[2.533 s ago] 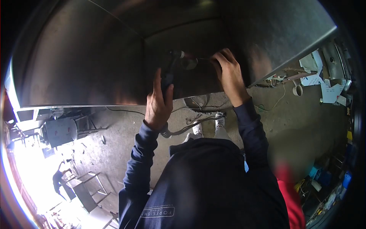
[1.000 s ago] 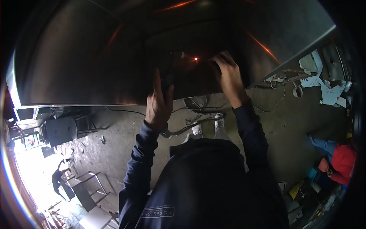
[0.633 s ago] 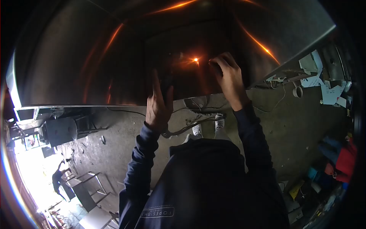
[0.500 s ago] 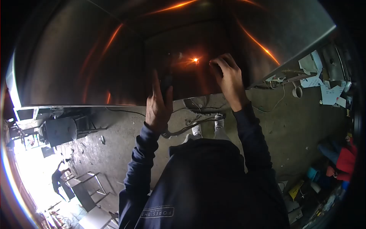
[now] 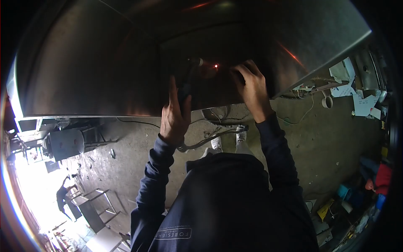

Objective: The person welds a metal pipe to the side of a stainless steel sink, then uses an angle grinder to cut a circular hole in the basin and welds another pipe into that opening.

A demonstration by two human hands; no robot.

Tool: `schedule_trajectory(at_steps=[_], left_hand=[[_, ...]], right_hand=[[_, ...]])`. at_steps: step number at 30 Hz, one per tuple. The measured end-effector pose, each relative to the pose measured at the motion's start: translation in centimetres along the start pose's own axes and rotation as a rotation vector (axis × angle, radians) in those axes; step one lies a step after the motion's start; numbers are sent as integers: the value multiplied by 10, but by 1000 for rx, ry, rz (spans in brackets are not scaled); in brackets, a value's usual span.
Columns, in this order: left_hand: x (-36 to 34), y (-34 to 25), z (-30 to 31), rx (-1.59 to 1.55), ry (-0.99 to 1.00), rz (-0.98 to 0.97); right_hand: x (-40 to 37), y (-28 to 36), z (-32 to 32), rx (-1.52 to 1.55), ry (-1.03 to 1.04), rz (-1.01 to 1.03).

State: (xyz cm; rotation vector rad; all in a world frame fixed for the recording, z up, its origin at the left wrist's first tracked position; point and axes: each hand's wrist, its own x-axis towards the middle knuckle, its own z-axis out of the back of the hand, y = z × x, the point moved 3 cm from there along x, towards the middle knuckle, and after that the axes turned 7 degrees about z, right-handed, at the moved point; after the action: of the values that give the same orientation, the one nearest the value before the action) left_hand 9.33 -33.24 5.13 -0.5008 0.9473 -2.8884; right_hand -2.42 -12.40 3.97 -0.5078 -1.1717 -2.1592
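Note:
A dark torch [image 5: 184,89] is in my left hand [image 5: 174,119], its handle between the thumb and the raised index finger. The pale nozzle [image 5: 200,61] points right, towards a small red glowing spot [image 5: 216,66] on the dark metal surface. To the right of that spot is my right hand [image 5: 254,88], thumb and fingers pinched together. Whatever lies between these fingertips is too dark to make out. Both hands are over the near edge of a large metal box [image 5: 84,63].
A cable [image 5: 201,145] runs below the box near my shoes [image 5: 241,133]. Papers and a cup [image 5: 327,101] are at the right. A person in red [image 5: 383,178] is at the lower right, another person [image 5: 63,197] at the lower left, near metal frames [image 5: 92,214].
The glow has shrunk from bright orange to a small red point, and its reflections on the metal have faded. My hands have barely moved. The person in red has shifted slightly.

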Motion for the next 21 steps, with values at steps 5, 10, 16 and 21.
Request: schedule_trajectory(at_steps=[5,10,16,21], left_hand=[[-1,-3,2,-58,-11,42],[-7,-23,-5,-243,47,120],[-5,-49,-29,-369,145,-60],[-12,-55,-47,-407,166,-180]], right_hand=[[-5,13,9,-61,-8,14],[-75,39,36,-102,-44,-216],[-119,48,72,-168,-88,-452],[-122,52,84,-348,-130,-362]])
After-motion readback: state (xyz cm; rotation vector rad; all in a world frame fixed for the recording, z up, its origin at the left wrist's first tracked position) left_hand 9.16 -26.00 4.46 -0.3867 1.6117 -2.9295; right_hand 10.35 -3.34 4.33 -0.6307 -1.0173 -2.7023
